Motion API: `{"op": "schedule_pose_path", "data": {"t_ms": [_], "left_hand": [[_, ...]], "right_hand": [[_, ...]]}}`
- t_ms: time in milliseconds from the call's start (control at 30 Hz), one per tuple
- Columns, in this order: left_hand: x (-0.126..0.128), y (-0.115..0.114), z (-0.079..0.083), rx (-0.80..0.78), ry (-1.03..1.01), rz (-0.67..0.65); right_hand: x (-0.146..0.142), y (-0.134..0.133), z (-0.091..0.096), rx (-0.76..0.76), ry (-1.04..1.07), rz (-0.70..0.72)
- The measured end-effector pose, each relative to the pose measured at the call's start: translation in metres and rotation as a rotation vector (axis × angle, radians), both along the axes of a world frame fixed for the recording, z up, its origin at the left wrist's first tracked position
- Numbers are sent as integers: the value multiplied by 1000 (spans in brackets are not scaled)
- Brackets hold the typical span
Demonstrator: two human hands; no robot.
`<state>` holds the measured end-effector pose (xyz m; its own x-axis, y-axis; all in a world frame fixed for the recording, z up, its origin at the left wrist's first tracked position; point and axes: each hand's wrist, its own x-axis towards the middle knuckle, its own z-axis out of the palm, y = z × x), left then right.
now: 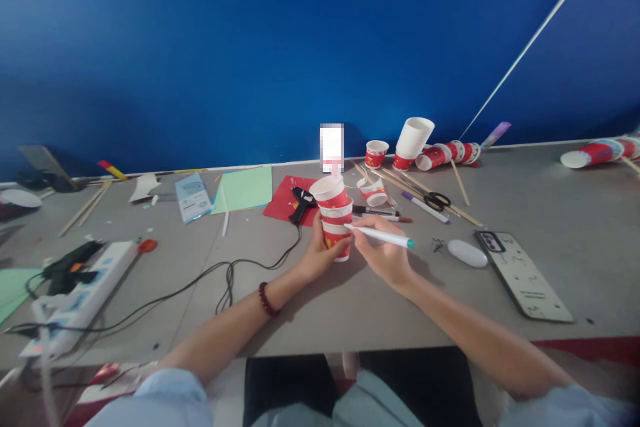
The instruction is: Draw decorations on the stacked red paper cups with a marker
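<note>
A short stack of red and white paper cups [334, 208] stands on the grey table [280, 307] in front of me. My left hand [316, 252], with a dark red bead bracelet on the wrist, is wrapped round the lower cups from the left. My right hand [381, 245] grips a white marker with a teal end [385, 236], its tip resting against the side of the stack.
A black glue gun [301, 203] lies on red paper behind the cups, its cord running left to a white power strip [83, 297]. Scissors [436, 200], sticks, markers and more cups [414, 140] lie at the back right. A phone [523, 273] and a white oval [467, 253] are at right.
</note>
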<state>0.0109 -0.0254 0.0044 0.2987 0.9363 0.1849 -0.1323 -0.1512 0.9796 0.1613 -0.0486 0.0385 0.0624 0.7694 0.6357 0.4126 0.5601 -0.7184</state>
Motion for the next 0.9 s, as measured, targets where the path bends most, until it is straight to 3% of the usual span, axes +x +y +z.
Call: {"op": "schedule_pose_path", "data": {"t_ms": [900], "left_hand": [[0,1,-2,-11,8,-20]], "right_hand": [[-1,0,-1,42,-24,-35]]}}
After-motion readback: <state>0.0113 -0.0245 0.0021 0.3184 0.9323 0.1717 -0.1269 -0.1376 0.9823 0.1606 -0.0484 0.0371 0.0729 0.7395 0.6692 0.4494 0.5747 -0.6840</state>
